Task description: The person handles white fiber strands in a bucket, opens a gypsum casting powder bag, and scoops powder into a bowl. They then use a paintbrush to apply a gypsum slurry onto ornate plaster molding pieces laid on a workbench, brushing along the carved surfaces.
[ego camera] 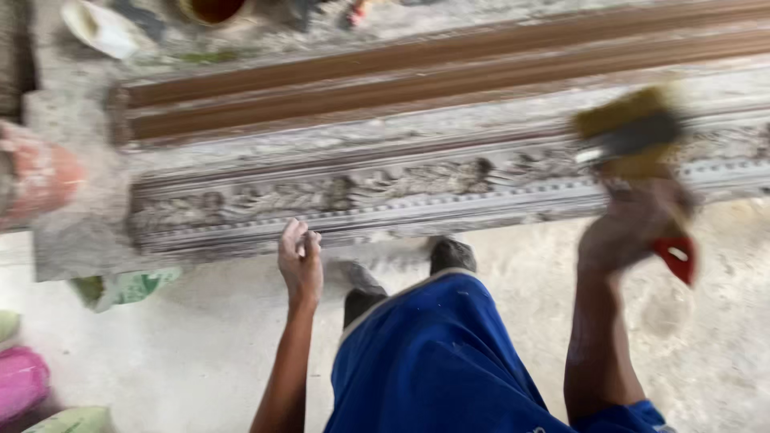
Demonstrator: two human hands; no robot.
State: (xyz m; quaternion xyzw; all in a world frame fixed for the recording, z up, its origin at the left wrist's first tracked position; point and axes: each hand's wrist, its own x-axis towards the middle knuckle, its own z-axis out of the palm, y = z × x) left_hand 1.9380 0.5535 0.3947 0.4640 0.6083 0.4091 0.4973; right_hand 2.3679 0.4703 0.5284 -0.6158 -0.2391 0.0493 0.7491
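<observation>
The right hand [634,228] grips a red-handled brush [630,136], blurred, over the carved grey moulding [361,200] lying on the floor [200,345], while the left hand [300,261], loosely curled and holding nothing, rests at its lower edge; the carving looks dusty and uncoated, unlike the brown strip [417,76] behind.

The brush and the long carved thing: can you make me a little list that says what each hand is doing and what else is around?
Right hand: grips a brush with a red handle, blurred, over the moulding
Left hand: fingers curled, touching the lower edge of the carved grey moulding
Behind: brown moulding
Clothing: blue shorts, dark shoes
Floor: pale and dusty
Left edge: reddish pot, pink thing
</observation>
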